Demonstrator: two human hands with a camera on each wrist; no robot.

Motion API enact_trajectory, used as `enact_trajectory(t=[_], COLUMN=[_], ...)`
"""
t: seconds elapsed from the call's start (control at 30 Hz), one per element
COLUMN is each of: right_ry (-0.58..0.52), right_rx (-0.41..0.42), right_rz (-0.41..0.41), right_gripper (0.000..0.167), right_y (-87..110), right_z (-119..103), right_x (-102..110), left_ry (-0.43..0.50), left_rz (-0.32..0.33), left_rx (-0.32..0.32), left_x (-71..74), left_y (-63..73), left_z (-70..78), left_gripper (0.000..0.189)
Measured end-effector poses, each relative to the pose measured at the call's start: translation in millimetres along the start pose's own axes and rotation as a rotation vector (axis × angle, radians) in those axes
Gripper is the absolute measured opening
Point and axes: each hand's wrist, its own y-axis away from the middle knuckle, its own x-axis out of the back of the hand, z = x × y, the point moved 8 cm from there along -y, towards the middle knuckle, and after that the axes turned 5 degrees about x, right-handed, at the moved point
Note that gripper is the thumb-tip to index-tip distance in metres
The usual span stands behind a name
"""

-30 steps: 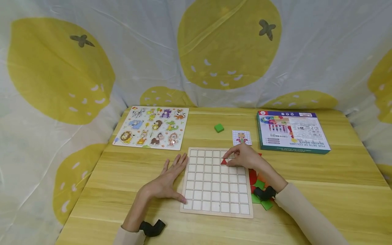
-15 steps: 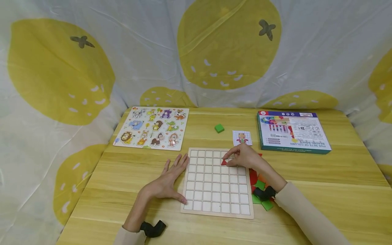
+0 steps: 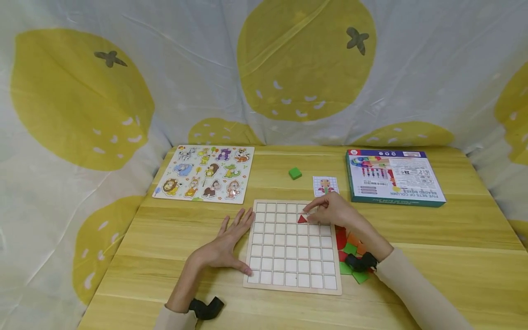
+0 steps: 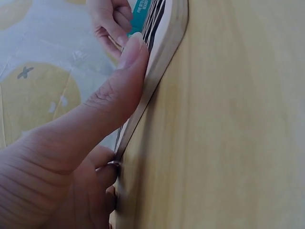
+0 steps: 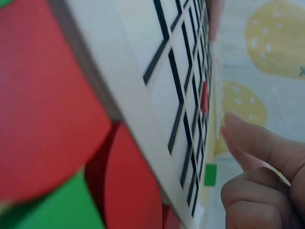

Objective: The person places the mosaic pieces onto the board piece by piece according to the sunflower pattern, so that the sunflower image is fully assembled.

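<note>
A pale wooden grid board [image 3: 284, 252] lies on the table. Its left edge is touched by my left hand [image 3: 222, 247], fingers spread; the left wrist view shows the thumb [image 4: 112, 90] along the board's side near the front corner. One red triangle [image 3: 302, 219] sits in a cell of the second row from the far side. Just right of it hovers my right hand [image 3: 335, 211], with thumb and forefinger parted. In the right wrist view a gap shows between those fingertips [image 5: 231, 121] and the red piece [image 5: 204, 97].
Loose red, green and orange pieces [image 3: 349, 249] lie by the board's right edge, partly under the right forearm. Behind the board are a green square block [image 3: 295, 173] and a pattern card [image 3: 326, 185]. An animal puzzle [image 3: 205, 174] stands back left, a flat toy box [image 3: 396, 178] back right.
My right hand has let go of the red triangle and moved slightly right and off it. The triangle stays in its cell. My left hand has not moved.
</note>
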Motion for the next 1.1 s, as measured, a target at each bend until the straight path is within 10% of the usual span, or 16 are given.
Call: enact_trajectory(t=[0.53,1.1], right_ry=[-0.002,0.050], right_rx=[-0.047,-0.044], right_rz=[0.126,0.098], right_gripper=[0.037,0.038], right_y=[56.9,54.8], right_z=[35.7,47.6], right_x=[59.6,60.2], left_ry=[0.033,0.049], left_rz=[-0.005,-0.001], left_rx=[0.006,-0.011], left_x=[-2.1,-1.3], left_y=[0.4,0.6], left_z=[-3.5,-1.8], left_gripper=[0.146,0.144])
